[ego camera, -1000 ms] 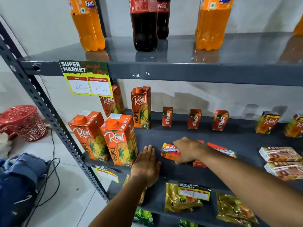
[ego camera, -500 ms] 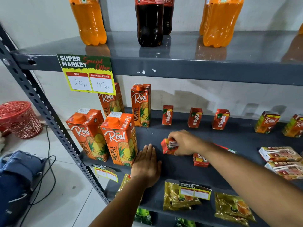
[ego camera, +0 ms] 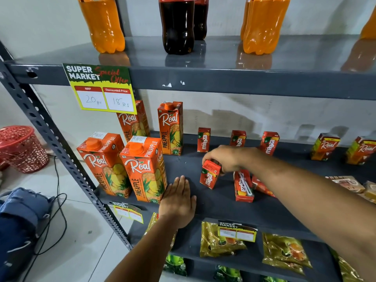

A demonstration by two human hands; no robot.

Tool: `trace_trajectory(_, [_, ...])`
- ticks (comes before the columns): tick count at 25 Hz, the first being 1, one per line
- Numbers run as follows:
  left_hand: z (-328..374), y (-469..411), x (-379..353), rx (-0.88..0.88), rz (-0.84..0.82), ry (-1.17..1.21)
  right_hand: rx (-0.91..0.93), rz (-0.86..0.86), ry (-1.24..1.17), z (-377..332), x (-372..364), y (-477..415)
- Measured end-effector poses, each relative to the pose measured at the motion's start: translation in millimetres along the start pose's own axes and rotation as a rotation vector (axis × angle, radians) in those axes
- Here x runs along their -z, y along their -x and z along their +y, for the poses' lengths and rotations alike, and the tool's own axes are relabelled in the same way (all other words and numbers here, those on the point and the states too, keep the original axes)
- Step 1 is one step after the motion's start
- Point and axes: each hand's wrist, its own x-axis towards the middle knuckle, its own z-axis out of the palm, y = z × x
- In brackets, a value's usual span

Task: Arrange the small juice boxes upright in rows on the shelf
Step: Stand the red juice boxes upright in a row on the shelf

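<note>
R hand [ego camera: 222, 157] tilts juice box [ego camera: 210, 174] mid-shelf [ego camera: 223, 206], open room left.

I am seeing the grey shelf [ego camera: 213, 204] carrying four tall pineapple cartons [ego camera: 143, 169], upright small juice boxes [ego camera: 203, 140] behind, and two toppled ones [ego camera: 243, 186].

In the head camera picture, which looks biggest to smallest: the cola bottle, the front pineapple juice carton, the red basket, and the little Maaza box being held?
1. cola bottle, though cut off at the top
2. front pineapple juice carton; nearer the camera, so this order is unsure
3. red basket
4. Maaza box in the right hand
</note>
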Motion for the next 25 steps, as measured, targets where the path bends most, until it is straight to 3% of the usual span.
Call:
trace_trajectory(19, [0.2, 1.2, 0.4, 0.003, -0.013, -0.006, 0.099, 0.089, 0.264, -6.2, -0.4, -0.8])
trace_trajectory(23, [-0.6, 0.6, -0.1, -0.002, -0.013, 0.003, -0.187, 0.106, 0.122, 8.6, 2.5, 8.6])
trace_trajectory(25, [-0.8, 0.8, -0.5, -0.001, -0.013, 0.001, -0.422, 0.005, -0.002, 21.0, 3.5, 24.2])
